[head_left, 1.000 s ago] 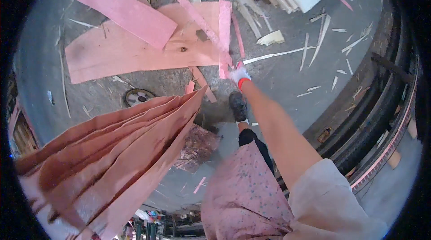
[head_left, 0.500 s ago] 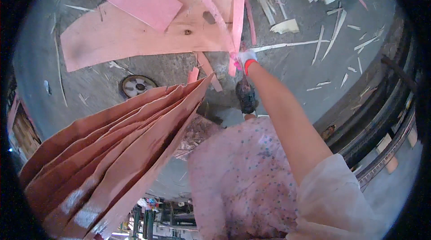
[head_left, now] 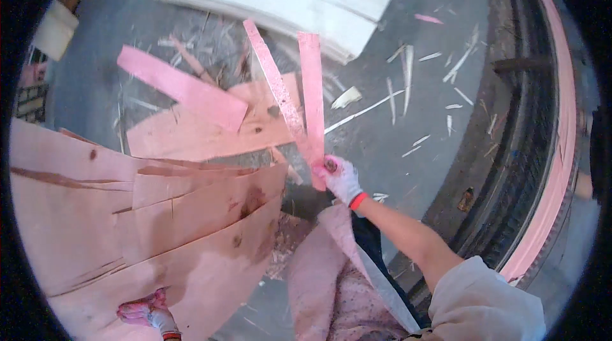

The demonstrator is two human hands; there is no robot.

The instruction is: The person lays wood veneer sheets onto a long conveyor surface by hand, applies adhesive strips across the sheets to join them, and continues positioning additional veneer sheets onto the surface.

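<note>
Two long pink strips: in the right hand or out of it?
In: the pink strips converge near their lower ends, where the gloved right hand is closed on them.

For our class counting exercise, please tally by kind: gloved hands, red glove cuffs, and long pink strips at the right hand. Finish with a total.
Gloved hands, left hand and right hand: 2
Red glove cuffs, left cuff and right cuff: 2
Long pink strips, leftmost strip and rightmost strip: 2
Total: 6
</note>
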